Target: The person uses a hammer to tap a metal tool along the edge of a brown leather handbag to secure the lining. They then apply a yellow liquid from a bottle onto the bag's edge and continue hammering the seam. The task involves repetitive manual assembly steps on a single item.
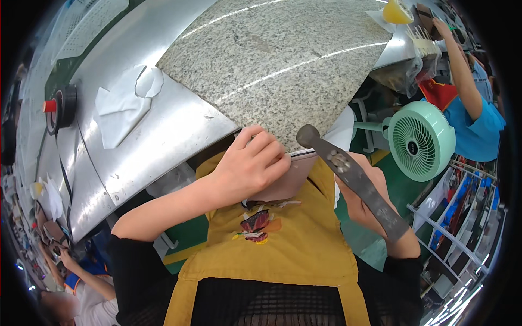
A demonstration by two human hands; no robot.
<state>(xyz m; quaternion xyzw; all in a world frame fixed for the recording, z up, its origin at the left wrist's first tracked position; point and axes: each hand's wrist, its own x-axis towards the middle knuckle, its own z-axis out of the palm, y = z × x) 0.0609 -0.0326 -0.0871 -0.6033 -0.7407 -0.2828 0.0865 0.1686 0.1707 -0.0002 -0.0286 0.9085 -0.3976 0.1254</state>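
My left hand (251,167) is closed on a dusty-pink leather-like piece (288,183) at the near edge of the granite slab (283,70). Its upper edge shows a dark line with a lighter strip; the rest hangs down in front of my apron. I cannot tell whether it is a pouch or a flat panel. A dark, worn metal hammer (356,182) is gripped in my right hand (365,190). The rounded head is raised just over the slab's near edge, right of the left hand, apart from the pink piece. Part of the right hand is hidden behind the hammer.
A metal table (168,127) adjoins the slab, bearing crumpled white paper (122,106) and a black tape roll (66,108). A mint-green fan (417,141) stands right, near a wire rack (457,217). A yellow spool (398,12) sits far right. Co-workers' arms show at both sides.
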